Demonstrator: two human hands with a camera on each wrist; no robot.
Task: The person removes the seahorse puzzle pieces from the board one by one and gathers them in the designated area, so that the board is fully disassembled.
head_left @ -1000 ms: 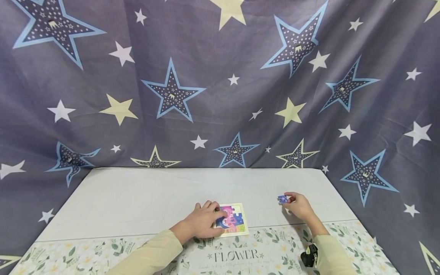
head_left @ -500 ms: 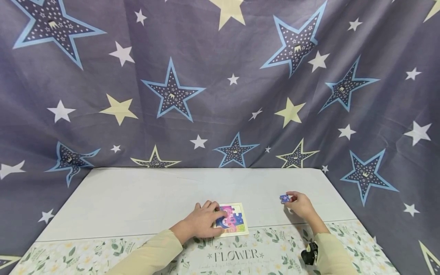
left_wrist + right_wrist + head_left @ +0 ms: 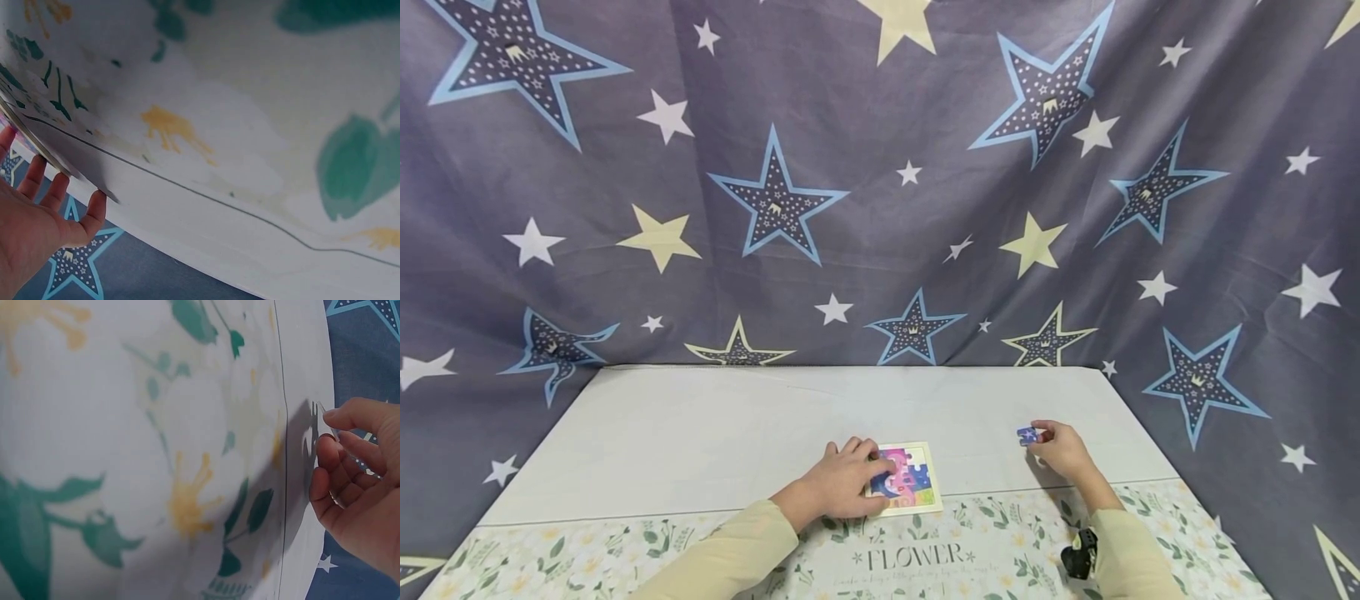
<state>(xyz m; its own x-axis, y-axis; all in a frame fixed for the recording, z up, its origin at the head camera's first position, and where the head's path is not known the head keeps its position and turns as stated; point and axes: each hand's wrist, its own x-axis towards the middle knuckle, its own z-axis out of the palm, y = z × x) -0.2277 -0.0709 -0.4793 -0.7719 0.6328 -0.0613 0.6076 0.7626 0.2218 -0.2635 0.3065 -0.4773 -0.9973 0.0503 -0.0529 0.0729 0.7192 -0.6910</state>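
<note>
A small jigsaw puzzle (image 3: 919,479) in a pale cream frame lies near the middle of the table's front part, with pink, blue and yellow pieces in it and a white gap at the upper right. Across its left side rests my left hand (image 3: 846,481), fingers spread and slightly bent; the hand hides that side. In the left wrist view the fingertips (image 3: 97,203) are at the frame's edge. My right hand (image 3: 1062,452), farther right, pinches a blue puzzle piece (image 3: 1027,436) with a pale star on it between thumb and fingers, above the white surface.
The table (image 3: 737,433) has a white rear part and a floral cover (image 3: 595,550) printed "FLOWER" along the front. A grey curtain (image 3: 850,150) with stars hangs behind and at both sides. A black device (image 3: 1078,553) sits on the right wrist.
My right hand has shifted slightly to the right with the blue puzzle piece, whose tilt changed a little. My left hand and the puzzle have stayed put.
</note>
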